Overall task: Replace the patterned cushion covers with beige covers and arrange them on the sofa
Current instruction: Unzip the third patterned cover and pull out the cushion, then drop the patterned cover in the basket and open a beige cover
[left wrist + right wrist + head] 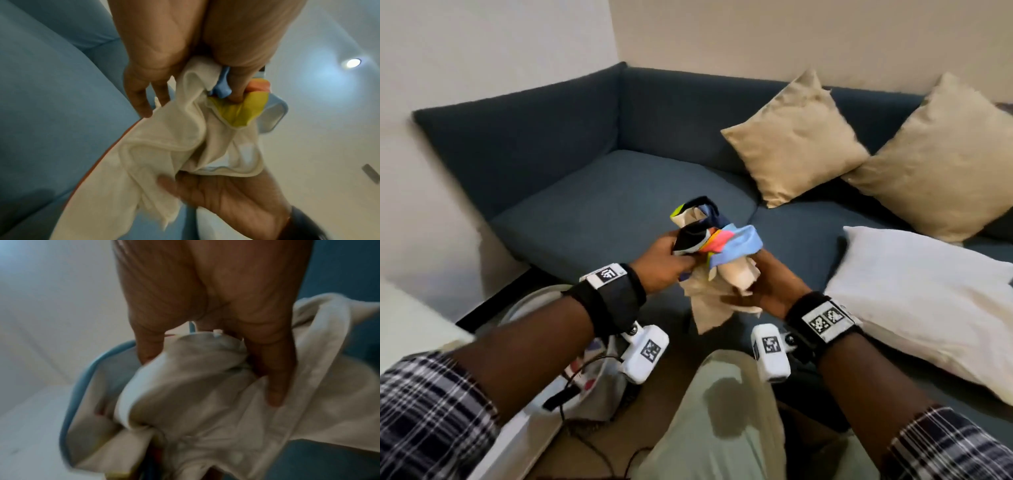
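I hold a bunched patterned cushion cover [726, 240], bright colours outside and cream lining inside, over the front of the blue sofa [599, 219]. My left hand [678, 255] grips its dark and coloured end. In the left wrist view the cover [185, 138] is pinched by the left hand [189, 104], whose fingertips [236, 97] press the yellow part. My right hand [753, 291] holds the cream folds from below, and its fingers [275, 386] dig into the lining [205, 402]. Two beige cushions [798, 137] [941, 161] lean on the sofa back. A bare white cushion [921, 301] lies on the seat at right.
A round basket [589, 377] with fabric and a cable stands on the floor at left, by a white surface [414, 329]. My knee in light trousers [722, 411] is below the hands. The left sofa seat is bare upholstery.
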`<action>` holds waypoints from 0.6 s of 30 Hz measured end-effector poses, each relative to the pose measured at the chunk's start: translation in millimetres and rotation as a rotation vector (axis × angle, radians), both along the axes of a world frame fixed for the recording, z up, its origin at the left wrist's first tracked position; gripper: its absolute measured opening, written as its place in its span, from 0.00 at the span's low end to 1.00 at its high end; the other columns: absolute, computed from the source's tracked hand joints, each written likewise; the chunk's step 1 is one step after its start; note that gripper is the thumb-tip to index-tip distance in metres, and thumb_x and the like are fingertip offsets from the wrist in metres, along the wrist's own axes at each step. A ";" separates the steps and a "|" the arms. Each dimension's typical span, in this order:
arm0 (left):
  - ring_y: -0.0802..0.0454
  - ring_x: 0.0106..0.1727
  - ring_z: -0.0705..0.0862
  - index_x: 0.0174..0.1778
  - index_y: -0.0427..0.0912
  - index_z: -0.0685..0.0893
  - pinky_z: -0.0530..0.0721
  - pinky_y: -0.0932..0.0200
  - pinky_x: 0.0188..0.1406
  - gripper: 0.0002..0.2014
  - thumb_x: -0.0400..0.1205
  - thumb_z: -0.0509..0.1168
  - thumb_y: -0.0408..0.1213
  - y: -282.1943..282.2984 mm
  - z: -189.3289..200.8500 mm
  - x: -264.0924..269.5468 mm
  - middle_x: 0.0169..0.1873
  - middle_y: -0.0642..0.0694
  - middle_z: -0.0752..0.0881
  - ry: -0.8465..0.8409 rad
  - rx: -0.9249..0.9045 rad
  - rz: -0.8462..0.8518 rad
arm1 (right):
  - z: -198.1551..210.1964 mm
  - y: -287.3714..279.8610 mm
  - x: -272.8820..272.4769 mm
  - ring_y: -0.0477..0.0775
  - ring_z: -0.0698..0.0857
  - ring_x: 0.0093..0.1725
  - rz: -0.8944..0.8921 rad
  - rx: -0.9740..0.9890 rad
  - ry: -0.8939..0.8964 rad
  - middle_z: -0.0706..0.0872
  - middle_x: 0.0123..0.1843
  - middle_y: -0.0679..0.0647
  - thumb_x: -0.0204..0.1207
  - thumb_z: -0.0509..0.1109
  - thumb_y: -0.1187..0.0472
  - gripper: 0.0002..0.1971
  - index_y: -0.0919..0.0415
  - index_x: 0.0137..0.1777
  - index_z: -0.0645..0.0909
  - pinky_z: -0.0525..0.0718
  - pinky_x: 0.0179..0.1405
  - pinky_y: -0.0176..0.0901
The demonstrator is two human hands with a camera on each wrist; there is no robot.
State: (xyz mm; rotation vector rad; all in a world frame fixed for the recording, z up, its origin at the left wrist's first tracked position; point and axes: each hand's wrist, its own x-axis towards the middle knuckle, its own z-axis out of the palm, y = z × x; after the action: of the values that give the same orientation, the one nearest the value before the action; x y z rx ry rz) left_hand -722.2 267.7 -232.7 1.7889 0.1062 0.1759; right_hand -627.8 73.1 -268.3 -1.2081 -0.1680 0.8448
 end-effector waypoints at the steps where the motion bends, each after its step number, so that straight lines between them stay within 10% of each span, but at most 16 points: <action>1: 0.62 0.27 0.79 0.47 0.42 0.83 0.78 0.66 0.28 0.09 0.77 0.74 0.26 11.1 -0.7 -10.9 0.26 0.55 0.85 -0.005 -0.001 0.046 | 3.7 16.5 -8.6 0.63 0.85 0.58 -0.001 0.054 -0.013 0.87 0.63 0.64 0.72 0.78 0.52 0.30 0.60 0.73 0.80 0.86 0.60 0.63; 5: 0.49 0.46 0.89 0.64 0.35 0.81 0.89 0.51 0.46 0.38 0.58 0.83 0.40 68.5 -22.0 -73.3 0.49 0.40 0.90 0.122 -0.225 0.211 | 8.6 92.1 -65.1 0.57 0.89 0.46 0.149 0.208 -0.141 0.90 0.51 0.64 0.81 0.64 0.69 0.16 0.70 0.67 0.80 0.89 0.44 0.47; 9: 0.42 0.46 0.89 0.61 0.28 0.85 0.90 0.48 0.50 0.23 0.69 0.75 0.28 95.2 -51.6 -122.1 0.50 0.33 0.90 0.235 -0.356 0.268 | -9.9 144.3 -100.3 0.52 0.88 0.50 0.089 0.023 -0.431 0.90 0.54 0.63 0.73 0.73 0.71 0.17 0.71 0.62 0.83 0.87 0.50 0.44; 12: 0.52 0.27 0.80 0.41 0.26 0.83 0.80 0.61 0.31 0.06 0.72 0.73 0.21 117.6 -61.9 -144.7 0.26 0.39 0.83 0.185 -0.233 0.502 | -19.6 167.7 -120.9 0.44 0.87 0.53 0.035 -0.204 -0.711 0.89 0.54 0.54 0.63 0.72 0.48 0.21 0.48 0.58 0.82 0.81 0.52 0.34; 15: 0.61 0.18 0.73 0.32 0.35 0.80 0.73 0.64 0.23 0.12 0.75 0.70 0.15 138.9 -68.4 -162.2 0.16 0.51 0.78 0.118 -0.207 0.654 | -33.4 187.3 -138.8 0.49 0.87 0.65 0.171 -0.097 -0.587 0.87 0.66 0.49 0.70 0.80 0.57 0.31 0.42 0.73 0.76 0.88 0.60 0.48; 18: 0.58 0.21 0.77 0.30 0.38 0.82 0.78 0.61 0.28 0.12 0.71 0.75 0.19 157.3 -76.1 -170.3 0.19 0.50 0.83 0.069 -0.123 0.740 | -45.5 209.0 -151.7 0.50 0.88 0.63 0.193 0.007 -0.410 0.86 0.68 0.45 0.70 0.82 0.60 0.38 0.35 0.77 0.73 0.92 0.47 0.55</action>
State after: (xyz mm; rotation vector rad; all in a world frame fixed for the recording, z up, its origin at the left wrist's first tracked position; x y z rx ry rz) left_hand -892.5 425.0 -308.7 1.5619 0.8120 0.6196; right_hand -779.5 282.1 -313.8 -1.3637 -0.6280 0.7518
